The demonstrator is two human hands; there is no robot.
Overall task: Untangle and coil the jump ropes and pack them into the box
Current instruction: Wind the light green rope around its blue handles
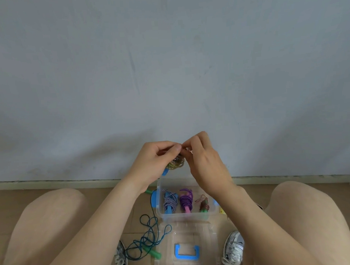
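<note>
Tan tiled floor [134, 224] is seen here, with a blue-grey wall [167, 72] behind it and a pale baseboard [72, 183] along the join. Bare knees are spread either side, and a silver sneaker [233, 248] is planted on the right.

Some bits are hard to make out, tbh. The far end of the clear box [159, 209] is covered by the right wrist. A blue end [164, 171] pokes out under the left grip [157, 161], and a green stub [148, 191] is seen below that wrist, but what either belongs to can't be told. The fingertips are bunched too tight to be told apart properly.

The rope being worked is a small multicoloured coil [176, 163], greenish-pink and shiny. It's held up in the air between both grips, above the far end of the box. It's pinched by the left grip from the left with thumb and curled fingers. A strand at its top is nipped by the right grip [203, 161].

Below the grips, three wound ropes are laid side by side in the box. They are a blue-and-white twisted rope [170, 200], a purple rope [186, 200] with a pink handle, and a brownish rope [203, 204] with a green handle. The clear lid [184, 232] is lying flat, closer in than the box. A loose teal rope [148, 233] is sprawled on the floor down-left of the grips, with its green handle [153, 252] beside the lid.
</note>
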